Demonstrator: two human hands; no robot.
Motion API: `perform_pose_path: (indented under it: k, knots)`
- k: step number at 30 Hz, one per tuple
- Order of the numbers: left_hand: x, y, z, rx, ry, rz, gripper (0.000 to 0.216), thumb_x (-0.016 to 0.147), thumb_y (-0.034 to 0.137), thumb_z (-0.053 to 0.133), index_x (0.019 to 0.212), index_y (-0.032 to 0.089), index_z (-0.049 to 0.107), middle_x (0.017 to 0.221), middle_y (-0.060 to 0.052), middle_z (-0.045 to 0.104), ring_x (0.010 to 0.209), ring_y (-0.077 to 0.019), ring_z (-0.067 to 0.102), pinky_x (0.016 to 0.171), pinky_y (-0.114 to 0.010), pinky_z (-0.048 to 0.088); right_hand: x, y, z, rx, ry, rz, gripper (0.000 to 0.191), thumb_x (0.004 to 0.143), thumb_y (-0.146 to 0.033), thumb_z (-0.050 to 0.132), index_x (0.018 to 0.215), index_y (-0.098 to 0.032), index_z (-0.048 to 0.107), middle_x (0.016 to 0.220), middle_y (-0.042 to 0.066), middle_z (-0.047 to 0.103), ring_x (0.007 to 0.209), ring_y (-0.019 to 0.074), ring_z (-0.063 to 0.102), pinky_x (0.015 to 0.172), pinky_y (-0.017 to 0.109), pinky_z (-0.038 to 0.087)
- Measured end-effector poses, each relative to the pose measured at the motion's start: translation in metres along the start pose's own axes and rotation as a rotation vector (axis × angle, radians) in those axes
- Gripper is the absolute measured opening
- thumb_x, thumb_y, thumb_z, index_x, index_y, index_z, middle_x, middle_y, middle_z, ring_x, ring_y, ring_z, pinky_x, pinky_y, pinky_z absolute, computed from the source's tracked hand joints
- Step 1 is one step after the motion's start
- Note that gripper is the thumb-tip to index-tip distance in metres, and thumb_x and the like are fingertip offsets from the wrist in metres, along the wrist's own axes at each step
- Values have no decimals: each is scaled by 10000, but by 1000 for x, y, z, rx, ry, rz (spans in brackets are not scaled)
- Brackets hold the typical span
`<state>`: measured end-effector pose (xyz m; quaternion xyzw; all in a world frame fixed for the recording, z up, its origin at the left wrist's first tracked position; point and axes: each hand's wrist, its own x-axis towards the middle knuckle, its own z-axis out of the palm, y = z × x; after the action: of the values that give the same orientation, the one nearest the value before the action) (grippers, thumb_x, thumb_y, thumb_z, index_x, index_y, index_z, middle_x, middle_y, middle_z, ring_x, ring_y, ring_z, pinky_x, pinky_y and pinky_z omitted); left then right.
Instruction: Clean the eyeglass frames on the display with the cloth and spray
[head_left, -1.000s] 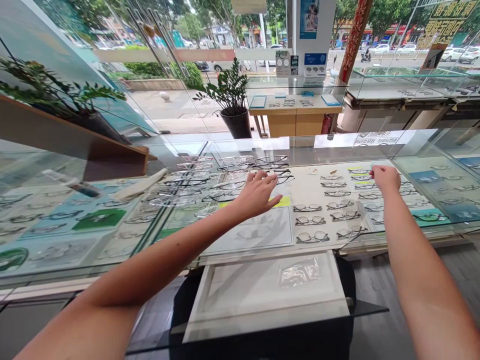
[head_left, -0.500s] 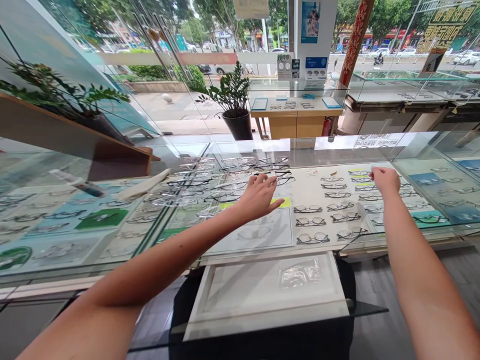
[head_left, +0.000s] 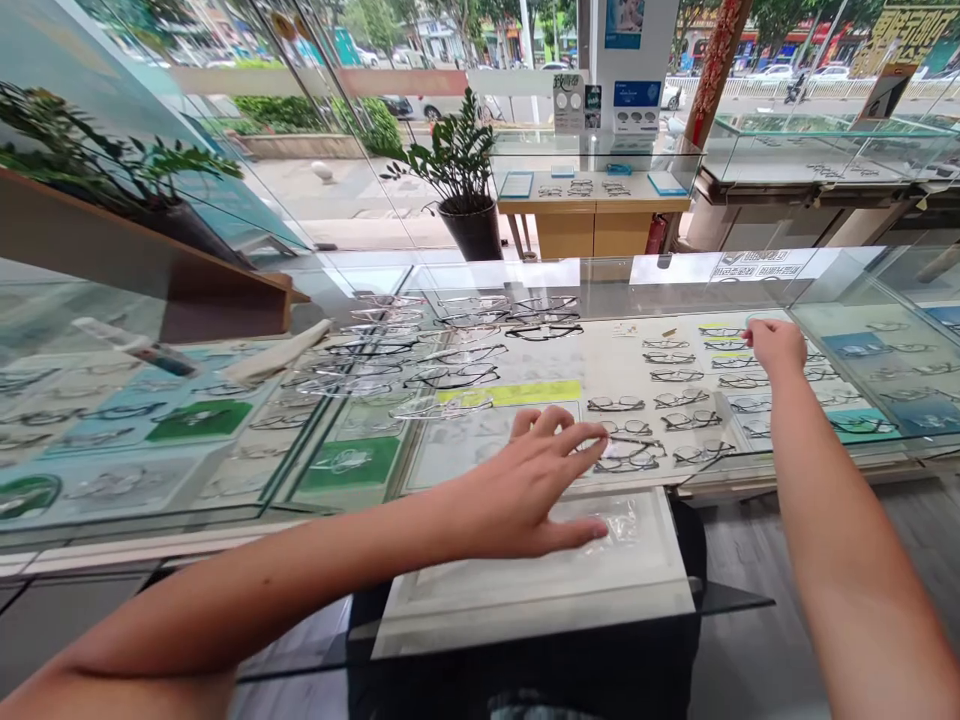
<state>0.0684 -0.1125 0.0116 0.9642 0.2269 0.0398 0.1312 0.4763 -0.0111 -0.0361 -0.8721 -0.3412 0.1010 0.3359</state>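
My left hand (head_left: 540,480) is open, fingers spread and thumb apart, over the pull-out drawer (head_left: 427,590). Its fingertips are close to a pair of eyeglasses (head_left: 630,458) at the front of the display case; I cannot tell whether they touch it. A crinkled clear plastic bag (head_left: 622,525) lies in the drawer beside my thumb, partly covered. My right hand (head_left: 778,348) is closed in a pinch at the right, near eyeglasses (head_left: 721,332) on a yellow strip. Whatever its fingertips grip is too small to make out. Dark-rimmed eyeglasses (head_left: 544,332) sit among several pairs on the left.
The glass display case (head_left: 465,275) spans the front, with several rows of eyeglasses inside. A sharp glass corner (head_left: 739,603) juts out right of the drawer. At left stand a wooden shelf (head_left: 225,290) and a cream-coloured stick-like object (head_left: 281,355). A potted plant (head_left: 469,225) stands behind.
My left hand has moved back toward me and down, away from the dark-rimmed eyeglasses at the rear, to above the drawer. My right hand stays closed in nearly the same place.
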Motion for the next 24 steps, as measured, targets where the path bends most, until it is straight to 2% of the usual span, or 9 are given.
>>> perform_pose_path:
  k: [3, 6, 10, 14, 17, 20, 24]
  knots:
    - [-10, 25, -1, -253, -148, 134, 691, 945, 644, 666, 1453, 184, 579, 1478, -150, 618, 1149, -322, 557, 1002, -482, 407, -2, -1, -1, 4, -4, -4, 224, 849, -279, 558, 666, -220, 673, 719, 24, 706, 675, 184, 532, 712, 341, 380]
    - [-13, 36, 8, -432, -229, 191, 682, 913, 648, 708, 1420, 203, 606, 1445, -131, 648, 1103, -305, 571, 999, -459, 405, -3, -2, -2, 12, -9, -6, 229, 859, -270, 557, 658, -223, 655, 677, 18, 677, 651, 182, 514, 698, 347, 374]
    - [-12, 38, 34, -518, -294, 160, 683, 910, 705, 668, 1361, 193, 648, 1423, -135, 658, 1104, -327, 568, 1015, -485, 403, -5, -2, -3, 18, -7, -19, 239, 865, -266, 558, 649, -222, 651, 618, 19, 646, 641, 185, 504, 680, 344, 367]
    - [1, 27, 76, -521, -354, 37, 702, 967, 727, 545, 1394, 176, 635, 1485, -154, 617, 1261, -382, 537, 1113, -543, 369, -5, -2, -4, 20, -9, -28, 237, 872, -274, 554, 671, -214, 665, 621, 24, 652, 645, 181, 507, 676, 335, 366]
    - [19, 8, 114, -350, -277, -156, 794, 980, 708, 508, 1520, 125, 524, 1625, -198, 478, 1388, -443, 428, 1162, -600, 309, -5, -2, -4, 13, -14, -25, 233, 872, -273, 558, 678, -209, 673, 651, 35, 676, 647, 181, 507, 684, 338, 369]
    - [45, -21, 146, -156, -119, -299, 750, 985, 627, 532, 1539, 122, 499, 1665, -182, 423, 1314, -400, 459, 1105, -550, 355, -3, -1, -2, 2, -9, -22, 231, 867, -280, 564, 679, -214, 679, 676, 32, 687, 642, 183, 511, 699, 345, 379]
    - [81, -62, 166, 16, 30, -383, 711, 1010, 557, 498, 1580, 135, 463, 1695, -162, 397, 1271, -386, 462, 1062, -532, 355, 1, 2, 1, -7, 9, -27, 231, 854, -298, 572, 690, -227, 718, 687, 21, 691, 634, 192, 525, 697, 348, 393]
